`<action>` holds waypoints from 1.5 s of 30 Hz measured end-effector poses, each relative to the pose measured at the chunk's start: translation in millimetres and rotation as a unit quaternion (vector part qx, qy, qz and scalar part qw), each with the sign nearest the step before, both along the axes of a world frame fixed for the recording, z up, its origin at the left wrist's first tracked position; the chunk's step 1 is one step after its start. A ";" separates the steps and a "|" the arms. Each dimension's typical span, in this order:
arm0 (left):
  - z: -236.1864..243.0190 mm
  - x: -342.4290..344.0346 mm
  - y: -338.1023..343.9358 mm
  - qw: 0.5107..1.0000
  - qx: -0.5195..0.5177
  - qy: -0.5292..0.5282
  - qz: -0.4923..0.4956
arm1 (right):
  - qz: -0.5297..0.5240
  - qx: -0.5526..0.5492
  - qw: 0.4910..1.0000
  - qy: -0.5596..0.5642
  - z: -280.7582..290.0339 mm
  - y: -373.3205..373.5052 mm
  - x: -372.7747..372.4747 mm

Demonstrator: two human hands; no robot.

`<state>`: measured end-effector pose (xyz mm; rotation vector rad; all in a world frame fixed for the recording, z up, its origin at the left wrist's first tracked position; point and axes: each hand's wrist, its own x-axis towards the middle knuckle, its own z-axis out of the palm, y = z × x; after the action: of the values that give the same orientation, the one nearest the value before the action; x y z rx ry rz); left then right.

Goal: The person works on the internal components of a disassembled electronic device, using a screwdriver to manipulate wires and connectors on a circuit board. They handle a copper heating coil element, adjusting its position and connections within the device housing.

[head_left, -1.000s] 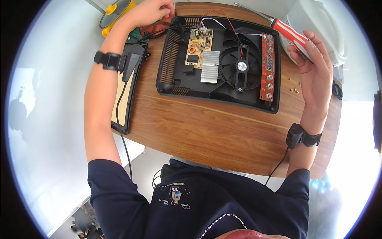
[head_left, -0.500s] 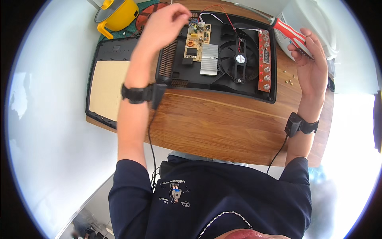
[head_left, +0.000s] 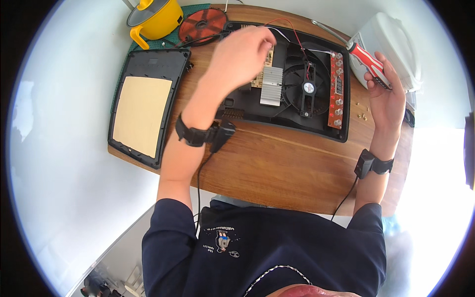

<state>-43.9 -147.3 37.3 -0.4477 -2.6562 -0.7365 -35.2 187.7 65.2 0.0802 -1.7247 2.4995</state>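
Observation:
My left hand reaches over the upper left of an open black appliance housing, its fingers curled above the tan circuit board and covering much of it; what they hold, if anything, is hidden. The board's silver heatsink sits left of the black fan. A red control board with a display runs along the housing's right side. Red and white wires cross the top. My right hand, beyond the housing's right edge, grips a red-and-white screwdriver, its shaft pointing up and left.
The black cover with a beige sheet lies left on the wooden table. Behind are a yellow pot, an orange coil disc and a green mat. Several brass screws lie right, near a white appliance.
My left hand has moved rightward and down from the upper left onto the circuit board, uncovering the cover and coil disc. My right hand still holds the screwdriver, slightly lower.

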 end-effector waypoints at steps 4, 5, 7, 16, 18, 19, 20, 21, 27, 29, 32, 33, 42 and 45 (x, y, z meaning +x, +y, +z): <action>-2.5 -62.0 -68.6 0.987 -0.124 -0.023 0.096 | 0.018 -0.010 1.000 -0.011 -1.7 3.0 -1.9; -1.2 -83.4 -88.6 0.976 -0.165 -0.053 0.130 | 0.021 -0.007 1.000 -0.015 -1.4 2.9 -3.3; -22.8 -125.0 -123.8 0.954 -0.237 -0.028 0.183 | 0.025 0.002 1.000 -0.012 1.2 1.7 -6.8; -38.0 -163.8 -105.8 0.913 -0.280 -0.185 0.231 | 0.028 0.018 0.999 -0.010 -0.7 1.5 -3.6; -39.0 -165.7 -103.9 0.903 -0.296 -0.189 0.246 | 0.034 0.018 0.999 -0.011 -3.1 2.9 -4.7; -39.2 -165.5 -103.6 0.897 -0.306 -0.191 0.254 | 0.038 0.017 0.999 -0.012 -3.9 3.3 -5.0; -40.3 -164.8 -104.6 0.897 -0.303 -0.199 0.252 | 0.042 0.017 0.999 -0.014 -4.5 3.8 -5.5; -40.8 -163.4 -106.5 0.897 -0.300 -0.206 0.250 | 0.044 0.017 0.999 -0.014 -4.8 3.4 -6.4; -57.7 -168.6 -115.8 0.912 -0.289 -0.183 0.224 | 0.037 0.027 0.999 -0.018 -3.3 -1.3 -4.2; -60.4 -172.5 -118.7 0.917 -0.272 -0.184 0.226 | 0.040 0.026 0.999 -0.018 -3.2 -0.6 -4.2; -66.1 -173.7 -121.8 0.929 -0.221 -0.184 0.235 | 0.052 0.025 0.998 -0.016 -2.3 -1.9 -3.5; -69.6 -171.1 -123.5 0.936 -0.201 -0.167 0.235 | 0.050 0.025 0.998 -0.014 -2.9 -0.9 -4.2; -51.9 -170.3 -148.7 0.968 -0.006 -0.169 0.185 | 0.044 0.019 0.999 -0.006 -3.6 0.9 -5.3; -44.7 -166.2 -142.1 0.970 0.076 -0.164 0.162 | 0.047 0.017 0.999 -0.006 -4.1 2.6 -4.6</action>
<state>-210.1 -289.4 -7.5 0.1642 -2.8395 -0.9655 -39.7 190.3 61.1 0.1542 -1.8099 2.5402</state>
